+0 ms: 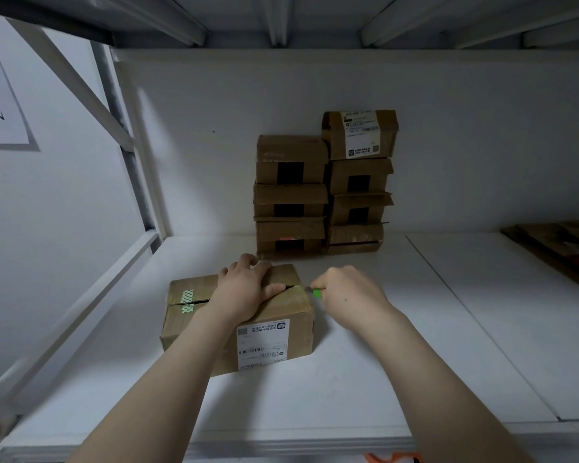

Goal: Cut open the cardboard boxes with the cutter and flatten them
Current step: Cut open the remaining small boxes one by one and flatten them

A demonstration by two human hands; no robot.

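The work is looking early. One cardboard box [194, 325] is lying on the white counter [348, 379] just in front of the person, not yet flattened. The left hand [244, 289] is pressing down on its top, grip open with the fingers spread flat. The right hand [348, 295] is closing its grip round a green cutter [316, 292], whose tip is meeting the right end of the top seam. The seam is gaping there, though the hand is hiding its middle, so the cut may be only partial. Patterned green tape [187, 300] is crossing the left end.

Two piles of stacked boxes [291, 195] are waiting against the pale wall [214, 128]. What may be flattened cardboard [555, 248] is lying far right. A metal rack [121, 128] is framing the dim space.
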